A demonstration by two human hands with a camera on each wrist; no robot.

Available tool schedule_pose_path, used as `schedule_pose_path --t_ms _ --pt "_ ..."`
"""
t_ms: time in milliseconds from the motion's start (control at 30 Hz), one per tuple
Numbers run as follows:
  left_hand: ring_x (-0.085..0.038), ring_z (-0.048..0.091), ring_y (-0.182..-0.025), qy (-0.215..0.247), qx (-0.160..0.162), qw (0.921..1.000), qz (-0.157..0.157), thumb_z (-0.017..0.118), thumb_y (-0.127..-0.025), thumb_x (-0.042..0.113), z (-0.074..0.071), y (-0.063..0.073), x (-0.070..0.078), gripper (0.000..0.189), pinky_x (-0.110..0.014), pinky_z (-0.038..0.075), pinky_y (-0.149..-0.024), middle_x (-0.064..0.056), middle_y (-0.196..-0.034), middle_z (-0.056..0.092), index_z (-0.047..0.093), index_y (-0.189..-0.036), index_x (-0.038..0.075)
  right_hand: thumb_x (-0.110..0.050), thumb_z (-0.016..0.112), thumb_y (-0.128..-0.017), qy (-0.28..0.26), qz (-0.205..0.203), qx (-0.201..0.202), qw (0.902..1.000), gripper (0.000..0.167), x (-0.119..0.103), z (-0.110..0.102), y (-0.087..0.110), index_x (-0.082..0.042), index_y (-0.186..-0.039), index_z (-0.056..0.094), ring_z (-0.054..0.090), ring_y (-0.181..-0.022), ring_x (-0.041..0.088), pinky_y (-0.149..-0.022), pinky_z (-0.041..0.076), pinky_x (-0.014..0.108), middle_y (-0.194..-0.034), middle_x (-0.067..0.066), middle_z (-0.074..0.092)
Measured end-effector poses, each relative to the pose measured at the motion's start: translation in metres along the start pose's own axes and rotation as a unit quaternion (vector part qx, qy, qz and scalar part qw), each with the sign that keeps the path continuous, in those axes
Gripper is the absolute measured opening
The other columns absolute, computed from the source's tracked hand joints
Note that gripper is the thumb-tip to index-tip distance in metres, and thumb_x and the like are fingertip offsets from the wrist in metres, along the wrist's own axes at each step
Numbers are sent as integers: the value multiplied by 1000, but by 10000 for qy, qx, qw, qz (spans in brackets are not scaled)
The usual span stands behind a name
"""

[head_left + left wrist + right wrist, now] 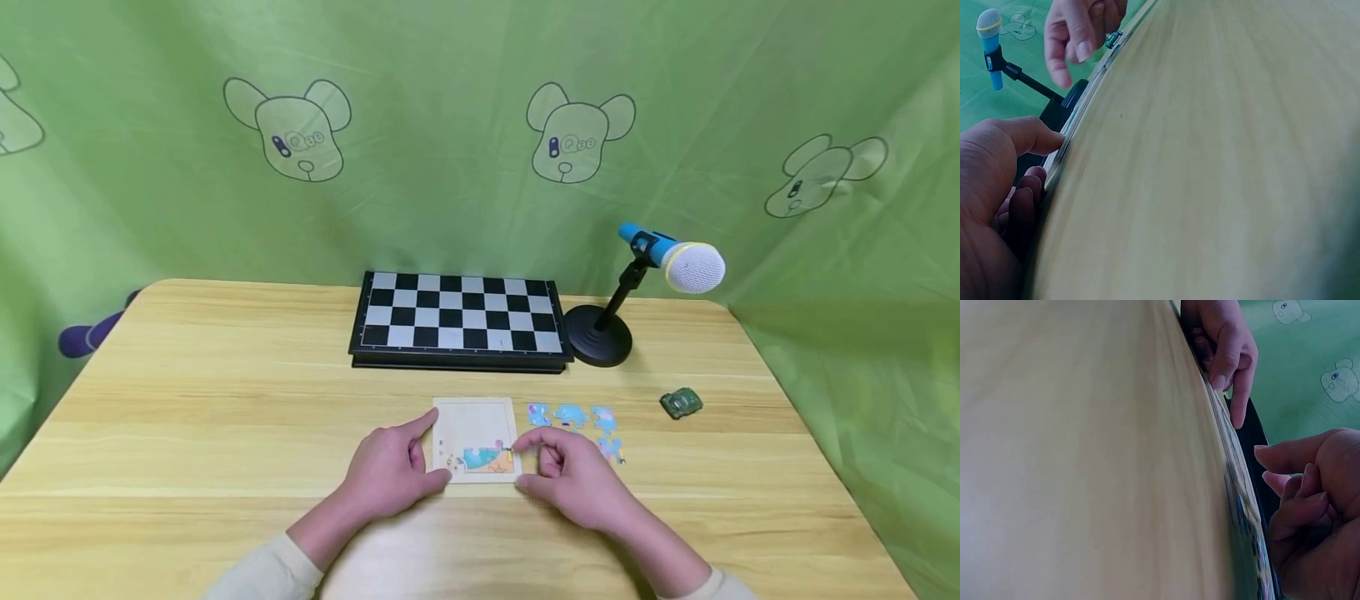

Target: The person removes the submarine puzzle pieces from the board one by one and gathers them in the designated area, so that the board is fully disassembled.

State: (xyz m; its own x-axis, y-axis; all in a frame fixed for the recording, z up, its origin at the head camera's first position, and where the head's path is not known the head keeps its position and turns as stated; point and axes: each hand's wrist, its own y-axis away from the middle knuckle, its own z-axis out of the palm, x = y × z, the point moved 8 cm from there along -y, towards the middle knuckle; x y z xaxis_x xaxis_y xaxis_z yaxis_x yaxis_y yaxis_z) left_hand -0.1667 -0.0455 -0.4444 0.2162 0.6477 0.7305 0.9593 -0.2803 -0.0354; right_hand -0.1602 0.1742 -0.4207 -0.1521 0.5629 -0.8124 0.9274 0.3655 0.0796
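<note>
A square puzzle board (472, 421) with a pale raised border lies flat on the table, a few joined, printed pieces (487, 460) along its near side. My left hand (390, 467) rests at its left side, index finger near the far left corner and thumb on the near left corner. Over the right border is my right hand (573, 479), its thumb and index fingertip apart and nothing visible between them. In the right wrist view, the other fingers of this right hand (1319, 506) are folded in. Loose blue puzzle pieces (572, 415) lie beyond it, some partly hidden.
Behind the puzzle board lies a black-and-white chessboard case (461, 312). A blue microphone (678, 258) on a round-based stand (597, 333) stands to its right. A small green toy car (681, 403) sits farther right. Green cloth (450, 208) hangs behind the wooden table (225, 400).
</note>
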Motion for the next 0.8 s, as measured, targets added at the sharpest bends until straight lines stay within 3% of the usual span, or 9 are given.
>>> schedule_pose_path --t_ms 433,800 --pt "-5 47 -47 1 -28 10000 12 83 -76 30 0 -1 -1 79 -27 38 -49 15 -54 49 53 -143 3 -3 79 -83 -91 329 -890 9954 25 -7 26 -32 -8 -106 69 42 -50 14 -57 40 30 -59 -1 43" --pt "-4 47 -47 4 28 10000 66 84 -75 30 0 -1 -2 79 -27 38 -49 16 -53 49 54 -143 2 -2 77 -84 156 362 -1048 9937 23 -10 33 -38 -13 -102 68 41 -50 14 -57 38 30 -58 -2 42"
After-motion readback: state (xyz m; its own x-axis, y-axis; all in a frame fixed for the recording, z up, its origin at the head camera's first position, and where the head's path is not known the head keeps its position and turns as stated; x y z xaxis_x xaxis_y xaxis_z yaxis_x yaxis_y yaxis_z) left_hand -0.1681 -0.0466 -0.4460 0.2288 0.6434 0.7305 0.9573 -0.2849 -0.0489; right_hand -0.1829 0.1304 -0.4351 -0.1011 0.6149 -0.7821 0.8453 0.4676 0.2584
